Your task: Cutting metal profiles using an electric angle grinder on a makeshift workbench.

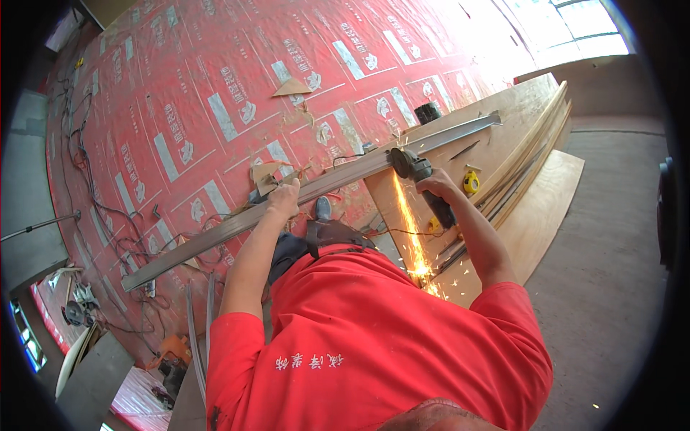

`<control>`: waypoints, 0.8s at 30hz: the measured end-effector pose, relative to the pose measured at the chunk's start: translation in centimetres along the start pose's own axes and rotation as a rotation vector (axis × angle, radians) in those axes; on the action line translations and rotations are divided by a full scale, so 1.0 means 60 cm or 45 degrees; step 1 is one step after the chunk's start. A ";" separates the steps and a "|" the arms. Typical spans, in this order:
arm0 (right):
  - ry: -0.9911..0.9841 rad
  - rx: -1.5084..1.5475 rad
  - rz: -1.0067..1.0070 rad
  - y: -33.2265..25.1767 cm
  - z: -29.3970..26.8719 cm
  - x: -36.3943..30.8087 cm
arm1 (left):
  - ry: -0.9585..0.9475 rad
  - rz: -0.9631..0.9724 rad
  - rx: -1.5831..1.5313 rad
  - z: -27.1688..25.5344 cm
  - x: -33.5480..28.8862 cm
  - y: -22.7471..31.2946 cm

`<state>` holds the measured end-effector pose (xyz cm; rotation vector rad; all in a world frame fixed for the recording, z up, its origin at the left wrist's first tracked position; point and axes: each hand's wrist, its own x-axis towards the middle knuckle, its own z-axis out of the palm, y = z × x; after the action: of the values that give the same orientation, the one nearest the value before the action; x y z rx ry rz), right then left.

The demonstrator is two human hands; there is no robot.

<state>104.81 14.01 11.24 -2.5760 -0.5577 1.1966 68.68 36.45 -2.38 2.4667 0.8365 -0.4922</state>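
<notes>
A long grey metal profile (230, 227) runs slantwise in front of me, from the lower left up to the plywood on the right. My left hand (285, 198) is closed around it near its middle. In my right hand (440, 187) is a dark angle grinder (411, 166), gripped by its body. The grinder's disc meets the profile, and orange sparks (407, 226) stream from there down toward me. Right of the cut, the profile's far length (460, 129) lies over the plywood sheet (514, 108).
A yellow tape measure (471, 182) and several long wood strips (528, 161) lie on the plywood. A black cylinder (428, 113) stands beyond the profile. Cables (90, 161) tangle across the red floor covering (194, 108). A triangular wood offcut (292, 87) lies farther off.
</notes>
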 end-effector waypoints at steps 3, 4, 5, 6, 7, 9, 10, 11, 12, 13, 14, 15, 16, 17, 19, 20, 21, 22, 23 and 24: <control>0.015 -0.025 -0.058 0.007 0.003 0.015 | -0.008 0.000 -0.004 -0.003 0.000 0.002; 0.019 0.004 -0.116 0.011 0.004 0.019 | -0.005 0.001 -0.010 -0.004 0.001 0.003; 0.013 0.001 -0.119 0.005 0.004 0.018 | -0.006 -0.006 -0.013 -0.003 0.000 0.001; -0.003 0.045 -0.095 -0.016 0.003 0.007 | -0.005 -0.014 -0.018 -0.001 -0.001 0.000; -0.020 0.088 -0.071 -0.028 0.003 0.001 | -0.005 -0.023 -0.023 0.000 -0.002 -0.001; 0.003 0.035 -0.061 -0.025 0.001 0.009 | 0.002 -0.008 -0.024 0.001 0.002 0.000; 0.024 -0.018 -0.051 -0.025 0.000 0.013 | 0.007 0.005 -0.025 0.002 0.004 0.000; 0.023 -0.019 -0.052 -0.028 -0.001 0.013 | 0.007 0.003 -0.025 0.003 0.005 -0.002; 0.018 0.011 -0.044 -0.033 -0.001 0.012 | 0.000 0.007 -0.022 0.004 0.005 -0.004; 0.014 0.041 -0.037 -0.036 -0.002 0.013 | -0.007 0.010 -0.018 0.006 0.006 -0.005; -0.086 0.149 -0.101 -0.035 0.001 0.020 | -0.007 0.014 -0.016 0.006 0.006 -0.005; -0.083 0.152 -0.099 -0.029 0.000 0.020 | 0.001 0.015 -0.018 0.007 0.007 -0.005; -0.068 0.135 -0.084 -0.021 -0.003 0.019 | 0.009 0.016 -0.019 0.007 0.007 -0.004; -0.055 0.117 -0.069 -0.032 -0.005 0.007 | 0.009 0.019 -0.018 0.005 0.006 -0.004; 0.007 0.068 -0.080 -0.010 0.003 0.017 | -0.008 0.007 -0.013 0.001 0.006 -0.002; -0.005 0.153 -0.083 -0.022 0.003 0.001 | -0.008 0.005 -0.013 0.003 0.006 -0.004; -0.018 0.238 -0.086 -0.029 0.004 -0.008 | -0.003 0.010 -0.021 0.005 0.007 -0.005; -0.021 0.238 -0.088 -0.024 0.004 0.001 | 0.003 0.014 -0.029 0.007 0.007 -0.007; -0.007 0.154 -0.045 -0.022 0.004 0.008 | 0.002 0.017 -0.027 0.009 0.008 -0.008; 0.005 0.069 -0.003 -0.019 0.003 0.011 | 0.003 0.026 -0.030 0.011 0.009 -0.008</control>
<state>104.78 15.36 11.10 -2.5313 -0.5196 1.1890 68.66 36.69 -3.36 2.4529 0.8127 -0.4694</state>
